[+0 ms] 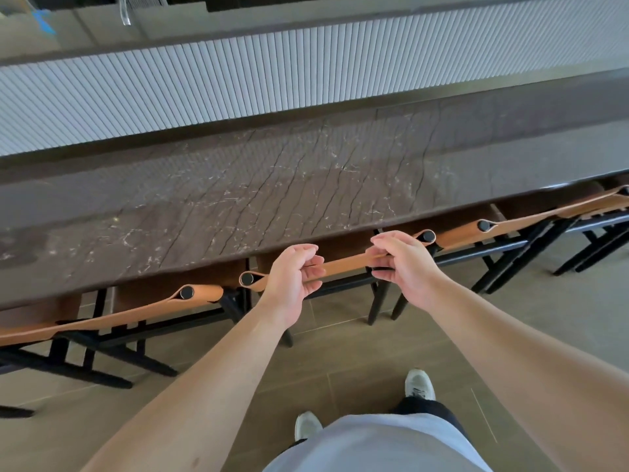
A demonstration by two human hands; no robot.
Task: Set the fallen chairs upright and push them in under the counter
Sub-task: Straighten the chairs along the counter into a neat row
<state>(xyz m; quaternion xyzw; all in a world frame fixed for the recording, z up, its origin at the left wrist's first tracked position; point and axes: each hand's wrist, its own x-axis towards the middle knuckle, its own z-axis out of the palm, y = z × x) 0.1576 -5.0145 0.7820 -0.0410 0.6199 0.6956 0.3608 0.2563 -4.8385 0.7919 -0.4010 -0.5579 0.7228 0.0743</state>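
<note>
My left hand (292, 277) and right hand (401, 260) are both clamped on the middle chair's leather backrest (343, 265), upright and tucked at the surface (306, 185) edge. Neighbouring chairs either side also stand tucked; I'd judge little remains.

Single head view, looking steeply down, close over counter (306, 172) edge

Left arm: bare, stretched forward toward the tabletop (306, 185) edge.
Left hand (292, 277): fingers curled, gripping just short of that edge.
Right arm: bare, stretched forward alongside.
Right hand (401, 264): fingers curled in a grip, level with the left, near the same edge.
</note>
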